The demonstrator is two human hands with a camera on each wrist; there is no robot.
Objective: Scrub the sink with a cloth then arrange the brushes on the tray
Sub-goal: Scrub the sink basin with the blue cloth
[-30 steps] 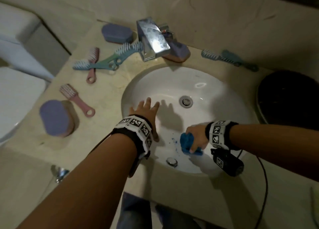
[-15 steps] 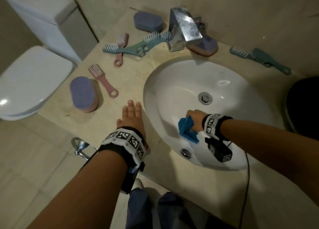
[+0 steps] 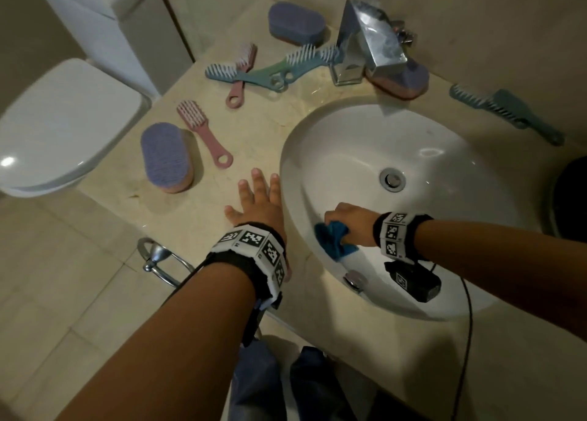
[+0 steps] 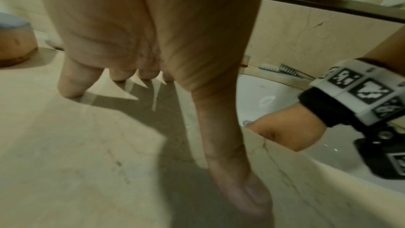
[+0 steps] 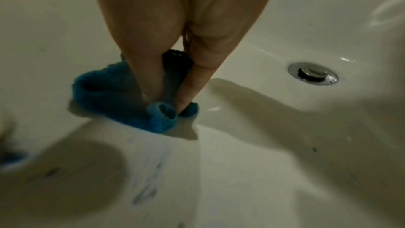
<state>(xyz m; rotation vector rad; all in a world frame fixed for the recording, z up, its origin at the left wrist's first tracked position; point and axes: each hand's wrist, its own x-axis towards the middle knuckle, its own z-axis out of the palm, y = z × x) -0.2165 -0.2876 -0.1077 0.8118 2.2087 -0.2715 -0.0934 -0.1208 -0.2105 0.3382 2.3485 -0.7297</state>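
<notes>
Dim bathroom counter (image 3: 260,128): our right hand (image 3: 352,223) pinches cloth (image 3: 333,238) at sink (image 3: 444,141) near edge, left hand (image 3: 257,204) flat; cloth may slip.

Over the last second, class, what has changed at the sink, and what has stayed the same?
The left hand left the sink basin and now rests flat on the counter beside it. The right hand slid the blue cloth leftward along the near wall. It still grips the cloth; the brushes lie untouched.
</notes>
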